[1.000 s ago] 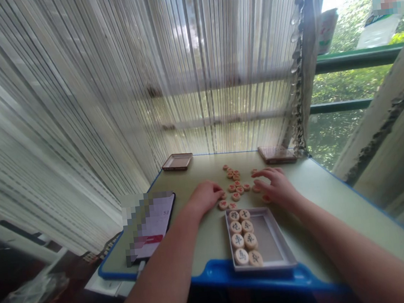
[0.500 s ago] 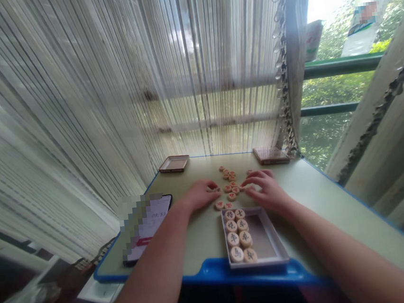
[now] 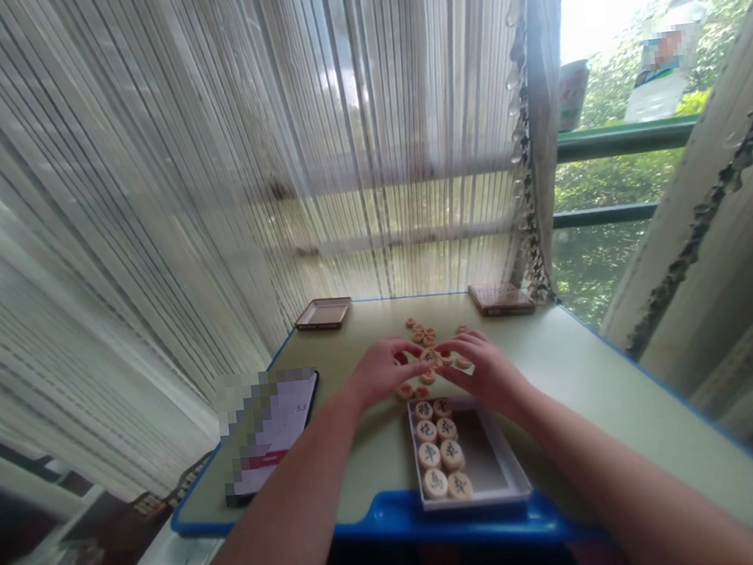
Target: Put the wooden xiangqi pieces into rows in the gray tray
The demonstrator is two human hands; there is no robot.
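Piece [image 3: 428, 357], dark-lettered, between fingertips of left hand [image 3: 381, 366] and right hand [image 3: 486, 363]; cannot tell which grips. Red-lettered pieces [image 3: 420, 336] around, some hidden. Open box [image 3: 475, 442] nearer, dark-lettered pieces [image 3: 426, 431] inside. Phone [image 3: 284, 429] beside left forearm [image 3: 296, 486]; shallow tray [image 3: 324, 312], flat case [image 3: 501, 297] at far edge [image 3: 411, 298].

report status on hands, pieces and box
Left hand, right hand: fingertips meet at one piece. Box: eight pieces showing. Loose pieces crowd both hands.
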